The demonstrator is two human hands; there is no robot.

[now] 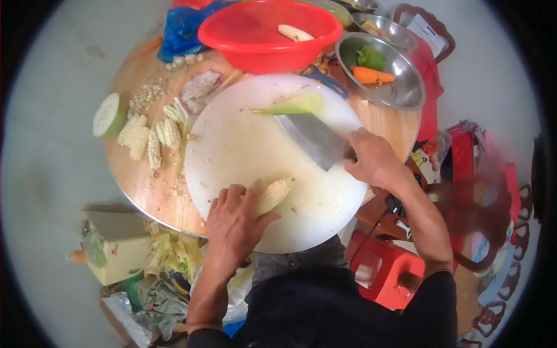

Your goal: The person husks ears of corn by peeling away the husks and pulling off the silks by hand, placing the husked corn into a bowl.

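On the round white cutting board (232,145), my left hand (237,217) is closed around the lower end of a husked corn cob (275,194), whose tip points up and right. My right hand (374,156) grips the handle of a cleaver (316,139); the fingers cover most of that handle. The broad blade lies over the board, its far end touching or close to a pale green corn husk leaf (296,104). A gap of bare board separates the blade from the cob.
A red basin (270,46) with a cob inside stands behind the board. A metal bowl (409,87) holds a carrot (372,75) and something green. Blue-handled scissors (328,81) lie between. Left are corn pieces (139,136), a cut gourd (108,117) and a blue bag (185,29).
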